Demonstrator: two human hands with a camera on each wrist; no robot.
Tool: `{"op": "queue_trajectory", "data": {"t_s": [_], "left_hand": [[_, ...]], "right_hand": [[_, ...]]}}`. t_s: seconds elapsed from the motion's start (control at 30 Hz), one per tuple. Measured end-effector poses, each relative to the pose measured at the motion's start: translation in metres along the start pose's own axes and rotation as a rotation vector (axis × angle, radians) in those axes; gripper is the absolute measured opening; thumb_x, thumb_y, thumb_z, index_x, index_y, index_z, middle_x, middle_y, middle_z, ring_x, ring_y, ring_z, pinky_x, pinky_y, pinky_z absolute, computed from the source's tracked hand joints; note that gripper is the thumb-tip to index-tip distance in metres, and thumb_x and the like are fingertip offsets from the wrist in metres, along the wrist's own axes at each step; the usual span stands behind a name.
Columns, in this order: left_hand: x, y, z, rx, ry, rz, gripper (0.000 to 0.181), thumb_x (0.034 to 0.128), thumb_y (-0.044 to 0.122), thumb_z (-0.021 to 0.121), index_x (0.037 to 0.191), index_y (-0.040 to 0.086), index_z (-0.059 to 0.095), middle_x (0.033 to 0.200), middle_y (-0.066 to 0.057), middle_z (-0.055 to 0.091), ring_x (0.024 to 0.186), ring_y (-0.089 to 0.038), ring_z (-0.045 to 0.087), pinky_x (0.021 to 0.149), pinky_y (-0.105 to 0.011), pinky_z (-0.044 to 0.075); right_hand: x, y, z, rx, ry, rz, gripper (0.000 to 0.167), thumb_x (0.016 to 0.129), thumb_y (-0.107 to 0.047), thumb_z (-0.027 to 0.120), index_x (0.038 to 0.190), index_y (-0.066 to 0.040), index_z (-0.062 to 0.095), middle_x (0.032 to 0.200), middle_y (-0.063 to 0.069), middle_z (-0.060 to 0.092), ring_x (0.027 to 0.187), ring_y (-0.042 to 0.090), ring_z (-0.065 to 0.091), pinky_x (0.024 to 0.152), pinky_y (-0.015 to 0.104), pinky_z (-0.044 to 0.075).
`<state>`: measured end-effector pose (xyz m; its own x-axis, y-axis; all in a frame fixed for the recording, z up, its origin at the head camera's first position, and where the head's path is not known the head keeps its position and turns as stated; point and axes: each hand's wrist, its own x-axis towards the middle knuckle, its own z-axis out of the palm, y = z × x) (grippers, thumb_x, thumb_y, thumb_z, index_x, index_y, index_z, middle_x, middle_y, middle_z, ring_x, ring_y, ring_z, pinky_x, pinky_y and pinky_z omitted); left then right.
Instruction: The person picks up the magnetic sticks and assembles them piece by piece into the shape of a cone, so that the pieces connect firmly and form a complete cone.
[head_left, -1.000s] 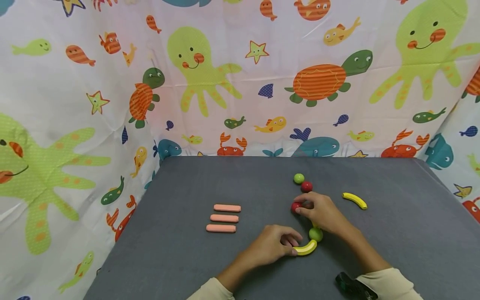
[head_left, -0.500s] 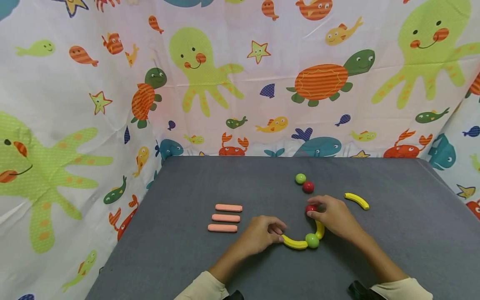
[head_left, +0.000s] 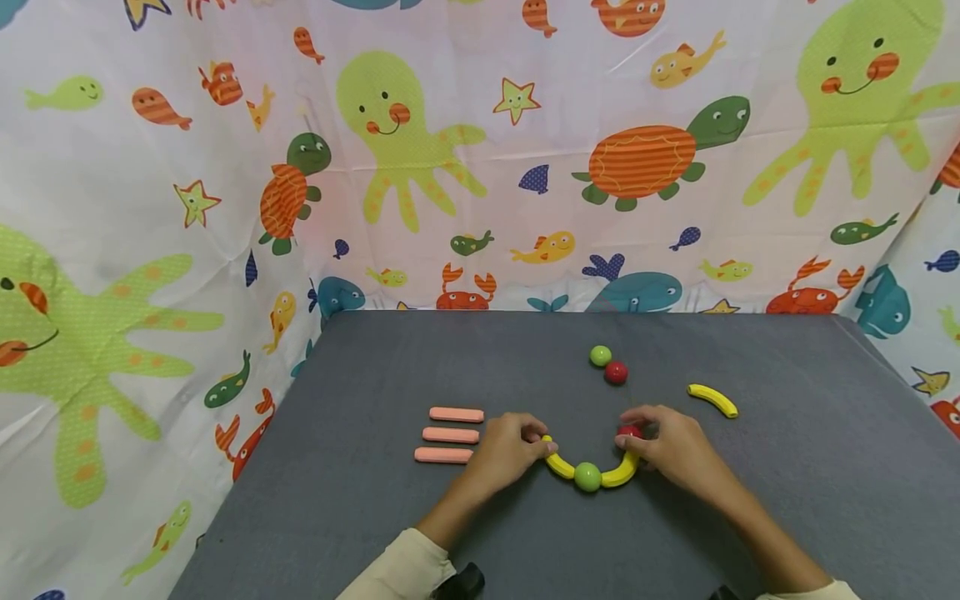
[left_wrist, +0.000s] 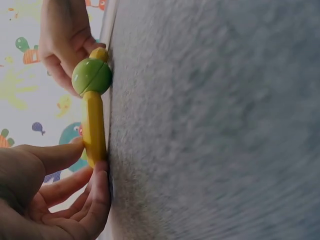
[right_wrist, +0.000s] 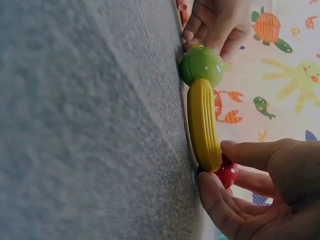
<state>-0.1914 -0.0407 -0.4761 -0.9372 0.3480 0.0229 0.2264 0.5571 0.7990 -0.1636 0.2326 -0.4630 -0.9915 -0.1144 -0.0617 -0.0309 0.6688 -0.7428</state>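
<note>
Two yellow curved banana-like pieces, the left one (head_left: 559, 466) and the right one (head_left: 619, 472), flank a green ball (head_left: 587, 477) and touch it, forming a U-shaped chain on the table. At the chain's left end, my left hand (head_left: 507, 452) pinches the tip of the left yellow piece. A red ball (head_left: 631, 432) sits at the right end against the right yellow piece. My right hand (head_left: 670, 446) holds this ball between thumb and fingers, which partly cover it. In the right wrist view, fingertips also touch the end of the right yellow piece (right_wrist: 203, 125).
On the grey table (head_left: 390, 533), three pink sticks (head_left: 450, 435) lie in parallel beside my left hand. Farther back are another green ball (head_left: 600, 356) and another red ball (head_left: 617, 372). A third yellow curved piece (head_left: 712, 401) lies at right. A sea-animal curtain (head_left: 450, 267) surrounds the table.
The chain has shifted left and turned into a level U. My left hand moved left and farther away with its yellow piece; my right hand brought the red ball toward me and rightward.
</note>
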Motion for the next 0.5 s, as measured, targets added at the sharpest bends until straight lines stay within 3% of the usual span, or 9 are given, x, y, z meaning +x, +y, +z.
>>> {"op": "queue_trajectory", "data": {"t_s": [0.27, 0.5], "left_hand": [[0.011, 0.002, -0.003, 0.006, -0.004, -0.016, 0.019, 0.0927, 0.012, 0.082, 0.110, 0.004, 0.081, 0.093, 0.001, 0.077, 0.084, -0.008, 0.068, 0.073, -0.027, 0.056], [0.018, 0.006, -0.003, 0.070, -0.001, -0.016, 0.018, 0.0936, 0.016, 0.081, 0.110, 0.007, 0.083, 0.093, 0.003, 0.077, 0.085, -0.007, 0.067, 0.074, -0.026, 0.055]], "right_hand": [[-0.010, -0.002, -0.001, 0.041, -0.046, 0.024, 0.038, 0.095, -0.026, 0.081, 0.125, -0.004, 0.073, 0.100, 0.005, 0.074, 0.071, 0.017, 0.068, 0.062, 0.029, 0.055], [-0.015, -0.003, 0.000, 0.068, -0.059, 0.041, 0.038, 0.095, -0.025, 0.081, 0.125, -0.003, 0.072, 0.105, 0.005, 0.075, 0.079, 0.016, 0.070, 0.064, 0.030, 0.058]]}}
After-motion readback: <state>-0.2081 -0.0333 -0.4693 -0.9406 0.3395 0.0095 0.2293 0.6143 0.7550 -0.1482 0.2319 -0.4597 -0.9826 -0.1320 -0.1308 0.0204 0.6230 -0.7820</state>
